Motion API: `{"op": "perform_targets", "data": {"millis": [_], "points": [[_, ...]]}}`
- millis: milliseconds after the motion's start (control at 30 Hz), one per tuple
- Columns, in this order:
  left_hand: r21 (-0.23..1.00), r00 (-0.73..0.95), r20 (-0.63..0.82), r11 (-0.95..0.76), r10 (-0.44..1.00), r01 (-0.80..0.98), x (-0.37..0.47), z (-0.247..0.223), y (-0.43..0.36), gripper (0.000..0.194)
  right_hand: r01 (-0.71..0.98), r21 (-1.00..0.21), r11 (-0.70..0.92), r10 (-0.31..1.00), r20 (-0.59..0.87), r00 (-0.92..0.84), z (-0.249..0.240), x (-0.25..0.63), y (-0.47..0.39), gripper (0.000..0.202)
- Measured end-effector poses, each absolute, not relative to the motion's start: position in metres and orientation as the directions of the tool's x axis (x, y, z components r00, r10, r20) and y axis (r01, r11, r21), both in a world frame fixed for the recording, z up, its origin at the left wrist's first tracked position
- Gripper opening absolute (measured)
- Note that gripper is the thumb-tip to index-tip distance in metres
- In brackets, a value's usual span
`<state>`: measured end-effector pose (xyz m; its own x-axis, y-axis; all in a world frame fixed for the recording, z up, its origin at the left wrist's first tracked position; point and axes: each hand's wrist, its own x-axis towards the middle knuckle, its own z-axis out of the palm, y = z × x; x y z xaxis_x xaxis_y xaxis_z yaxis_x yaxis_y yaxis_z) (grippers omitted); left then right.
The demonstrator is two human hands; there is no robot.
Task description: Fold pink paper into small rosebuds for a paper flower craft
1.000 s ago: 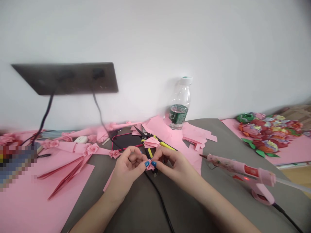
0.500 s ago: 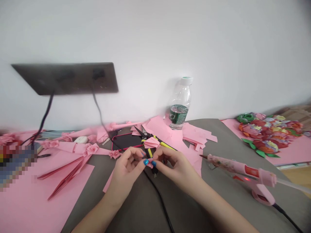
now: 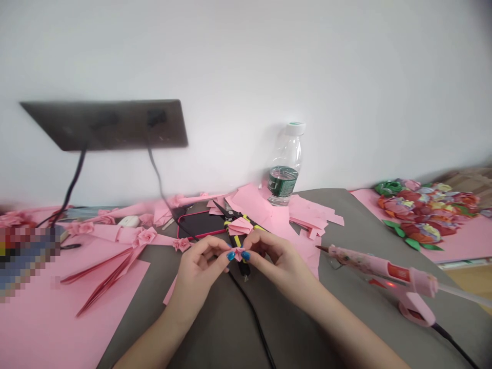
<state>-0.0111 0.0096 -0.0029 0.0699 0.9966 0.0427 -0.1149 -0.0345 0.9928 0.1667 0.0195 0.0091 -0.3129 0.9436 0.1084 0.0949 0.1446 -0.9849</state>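
Pinching sm. folded pink paper (image 3: pixel 239 254), L hand (image 3: pixel 200 264) at its L edge, R hand (image 3: pixel 277 258) pinching R edge

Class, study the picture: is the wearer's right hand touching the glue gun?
Apart. The head view shows pink paper and grey tabletop between the right hand and the glue gun.

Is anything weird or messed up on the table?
Nothing looks spilled. The oddest bit is the messy pink scraps spread around the bottle; a folded piece even lies on the tool.
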Motion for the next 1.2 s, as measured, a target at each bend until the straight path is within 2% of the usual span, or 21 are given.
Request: {"op": "perform_targets", "data": {"millis": [167,333,533,833,933,1067,1200], "points": [[0.99,0.11,0.098,-0.086,0.989,-0.11,-0.0113,-0.004,0.0084,0.005,0.134,-0.983,0.129,0.946,0.081,-0.314,0.0083,0.1675,0.0194,0.011],[0.988,0.066,0.147,-0.143,0.987,-0.066,-0.0094,-0.0067,0.0062,0.006,0.145,-0.982,0.124,0.94,0.07,-0.333,0.0089,0.1676,0.0192,0.013],[0.988,0.029,0.094,-0.09,0.995,-0.127,-0.0088,-0.0065,0.0066,0.012,0.152,-0.976,0.155,0.933,0.093,-0.349,0.0095,0.1672,0.0188,0.011],[0.988,0.086,0.041,-0.028,0.995,-0.151,-0.0116,-0.0065,0.0086,0.01,0.164,-0.975,0.15,0.932,0.085,-0.352,0.0112,0.1665,0.0175,0.01],[0.989,0.087,0.138,-0.132,0.987,-0.071,-0.0107,-0.0055,0.0073,0.005,0.165,-0.97,0.177,0.929,0.11,-0.354,0.0101,0.1659,0.0175,0.009],[0.946,0.1,0.299,-0.309,0.949,0.101,-0.0113,-0.004,0.0058,0.011,0.183,-0.957,0.225,0.932,0.157,-0.325,0.0091,0.1651,0.0181,0.007],[0.918,0.085,0.316,-0.327,0.945,0.224,-0.0132,-0.0028,0.0052,0.014,0.212,-0.945,0.247,0.932,0.172,-0.32,0.0091,0.1649,0.0178,0.009]]}}
